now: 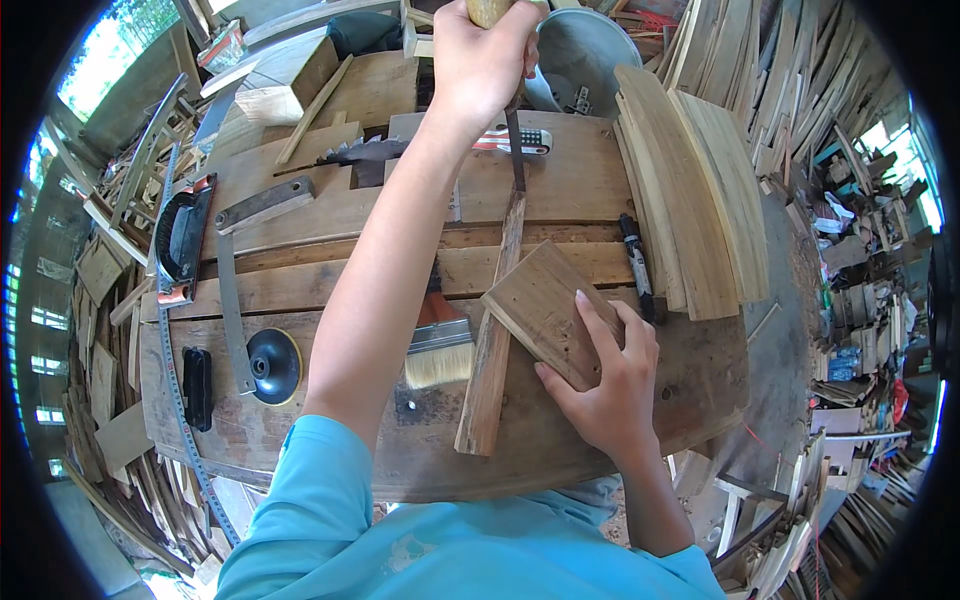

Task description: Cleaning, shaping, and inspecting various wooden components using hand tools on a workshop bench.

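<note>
My left hand (490, 50) is closed around the wooden handle of a chisel (515, 150) at the far side of the bench. Its narrow dark blade points down to the far end of a rough wooden strip (487, 370); whether they touch I cannot tell. With fingers on its top face and thumb at the near edge, my right hand (612, 375) grips a square wooden block (550, 310). The block sits tilted against the strip's right side. A wide paintbrush (440, 355) lies just left of the strip, partly behind my left forearm.
On the wooden bench (300, 440) lie a sliding bevel (230, 290), a round black sanding pad (273, 366), a plane-like tool (183, 238), a tape measure (175, 380) and a black marker (637, 262). Curved boards (690, 200) stack at right, beside a grey bucket (590, 60).
</note>
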Demonstrator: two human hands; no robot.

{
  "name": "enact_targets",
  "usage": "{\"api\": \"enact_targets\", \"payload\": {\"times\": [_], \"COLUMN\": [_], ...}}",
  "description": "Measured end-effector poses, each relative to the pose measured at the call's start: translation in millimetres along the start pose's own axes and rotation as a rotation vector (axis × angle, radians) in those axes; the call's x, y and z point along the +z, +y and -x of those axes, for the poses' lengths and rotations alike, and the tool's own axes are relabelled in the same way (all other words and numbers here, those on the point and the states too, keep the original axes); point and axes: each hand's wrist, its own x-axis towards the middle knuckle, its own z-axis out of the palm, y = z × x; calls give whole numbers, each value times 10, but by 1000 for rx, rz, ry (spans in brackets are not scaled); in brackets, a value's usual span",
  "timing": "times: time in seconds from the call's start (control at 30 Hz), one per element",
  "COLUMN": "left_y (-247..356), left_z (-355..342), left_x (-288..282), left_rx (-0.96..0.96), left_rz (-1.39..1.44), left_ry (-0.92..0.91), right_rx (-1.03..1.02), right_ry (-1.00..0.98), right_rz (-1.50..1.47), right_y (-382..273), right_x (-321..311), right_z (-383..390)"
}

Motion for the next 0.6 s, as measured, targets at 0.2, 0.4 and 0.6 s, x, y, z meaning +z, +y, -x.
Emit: {"api": "enact_targets", "payload": {"times": [0.2,0.4,0.6], "left_y": [16,84,25], "left_z": [22,113,144], "left_x": [11,197,304], "left_rx": [19,34,190], "left_rz": [-42,-79,-144], "left_ry": [-30,-55,-132], "right_rx": [3,8,44], "right_ry": [-4,-33,-136], "right_rz": [5,-6,-129], "right_y": [-15,-1,76], "right_x": [-10,-83,-235], "right_z": [-10,-24,-95]}}
